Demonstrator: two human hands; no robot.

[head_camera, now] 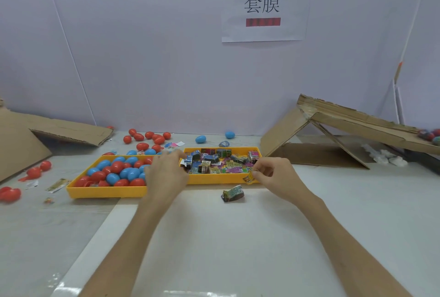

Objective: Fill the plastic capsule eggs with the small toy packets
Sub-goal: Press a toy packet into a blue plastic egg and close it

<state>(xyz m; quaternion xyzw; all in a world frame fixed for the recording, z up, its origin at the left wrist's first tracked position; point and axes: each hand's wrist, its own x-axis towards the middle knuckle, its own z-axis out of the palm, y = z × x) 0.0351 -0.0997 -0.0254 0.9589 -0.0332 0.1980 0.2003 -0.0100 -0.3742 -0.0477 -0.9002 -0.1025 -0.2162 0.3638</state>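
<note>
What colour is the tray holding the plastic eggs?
The tray is yellow, shown best in the head view.

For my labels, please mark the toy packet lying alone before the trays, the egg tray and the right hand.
Lone toy packet (233, 193): head view, wrapper's middle.
Egg tray (104, 192): head view, near yellow wall.
Right hand (276, 175): head view, middle of hand.

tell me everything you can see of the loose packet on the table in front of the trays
The loose packet is a small crumpled wrapper printed in green, yellow and blue with a dark left end; its print is unreadable. It lies alone on the white table, just in front of the packet tray, with nothing else touching it.
</note>
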